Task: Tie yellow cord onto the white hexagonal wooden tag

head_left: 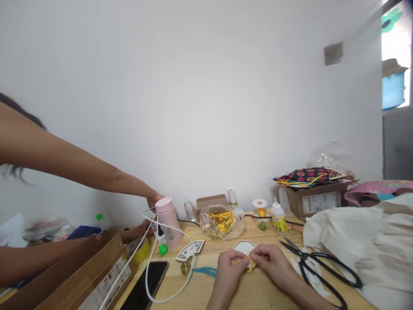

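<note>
My left hand and my right hand are close together over the wooden table, fingertips pinched on a thin yellow cord. Just behind my fingers lies a white octagonal piece with a dark border, partly hidden by them; whether the cord is joined to it I cannot tell. A blue tassel and a gold bell lie left of my left hand. Beyond them is a fan-shaped white piece with dark lettering. Black-handled scissors rest to the right of my right hand.
Another person's arm reaches in from the left, behind a pink bottle with a white cable looped before it. A phone and cardboard box lie left. Glue bottle, yellow spool and bag of cords stand behind.
</note>
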`<state>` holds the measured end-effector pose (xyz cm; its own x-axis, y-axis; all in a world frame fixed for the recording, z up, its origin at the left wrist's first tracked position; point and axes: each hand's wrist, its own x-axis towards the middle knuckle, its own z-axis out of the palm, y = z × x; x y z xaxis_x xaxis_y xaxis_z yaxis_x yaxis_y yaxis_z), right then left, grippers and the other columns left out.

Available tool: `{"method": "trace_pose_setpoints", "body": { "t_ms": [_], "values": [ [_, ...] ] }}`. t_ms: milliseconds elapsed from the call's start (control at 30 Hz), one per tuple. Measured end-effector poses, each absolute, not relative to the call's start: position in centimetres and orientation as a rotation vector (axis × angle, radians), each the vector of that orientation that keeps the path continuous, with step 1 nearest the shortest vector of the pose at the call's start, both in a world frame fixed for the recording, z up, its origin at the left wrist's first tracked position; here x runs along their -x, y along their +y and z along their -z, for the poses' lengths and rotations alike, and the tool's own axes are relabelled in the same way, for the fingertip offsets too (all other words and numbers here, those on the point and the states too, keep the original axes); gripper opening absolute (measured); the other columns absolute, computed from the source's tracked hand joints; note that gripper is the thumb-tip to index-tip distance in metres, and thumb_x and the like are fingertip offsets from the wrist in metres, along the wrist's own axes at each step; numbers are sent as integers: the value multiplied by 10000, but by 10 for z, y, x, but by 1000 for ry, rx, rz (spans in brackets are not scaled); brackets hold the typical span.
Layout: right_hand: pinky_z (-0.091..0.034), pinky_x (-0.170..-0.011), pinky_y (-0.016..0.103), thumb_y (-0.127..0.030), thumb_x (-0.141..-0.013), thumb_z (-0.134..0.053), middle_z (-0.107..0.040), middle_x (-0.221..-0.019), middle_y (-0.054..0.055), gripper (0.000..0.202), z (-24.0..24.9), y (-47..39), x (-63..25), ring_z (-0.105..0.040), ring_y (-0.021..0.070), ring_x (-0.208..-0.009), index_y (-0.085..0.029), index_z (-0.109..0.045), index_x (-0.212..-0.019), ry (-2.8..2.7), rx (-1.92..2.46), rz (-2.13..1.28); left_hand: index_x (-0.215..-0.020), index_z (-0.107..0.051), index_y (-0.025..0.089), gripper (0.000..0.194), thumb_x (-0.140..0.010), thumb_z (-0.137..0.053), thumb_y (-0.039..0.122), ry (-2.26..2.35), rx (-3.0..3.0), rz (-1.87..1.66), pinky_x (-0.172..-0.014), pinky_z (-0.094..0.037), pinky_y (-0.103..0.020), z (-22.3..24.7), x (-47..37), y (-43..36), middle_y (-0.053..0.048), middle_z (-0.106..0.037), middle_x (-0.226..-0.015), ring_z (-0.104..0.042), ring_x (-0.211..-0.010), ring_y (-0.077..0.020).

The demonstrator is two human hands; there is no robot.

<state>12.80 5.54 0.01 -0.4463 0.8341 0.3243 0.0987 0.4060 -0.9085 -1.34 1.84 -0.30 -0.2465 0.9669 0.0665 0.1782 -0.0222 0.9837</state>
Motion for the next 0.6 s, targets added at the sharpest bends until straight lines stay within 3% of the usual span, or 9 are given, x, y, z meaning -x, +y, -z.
{"method": "trace_pose_setpoints", "body": {
  "t_ms": [600],
  "values": [
    [-443, -595, 293, -384, -667, -512, -668, -659, 49, 260, -6, 67, -141, -582, 207, -636, -159, -639, -640, -1626, 945, -956, -616, -638, 101, 212, -522, -636, 291, 1502, -1173, -1416, -517, -367, -214, 5, 14, 19, -28, -643, -554, -521, -517, -123]
  ]
}}
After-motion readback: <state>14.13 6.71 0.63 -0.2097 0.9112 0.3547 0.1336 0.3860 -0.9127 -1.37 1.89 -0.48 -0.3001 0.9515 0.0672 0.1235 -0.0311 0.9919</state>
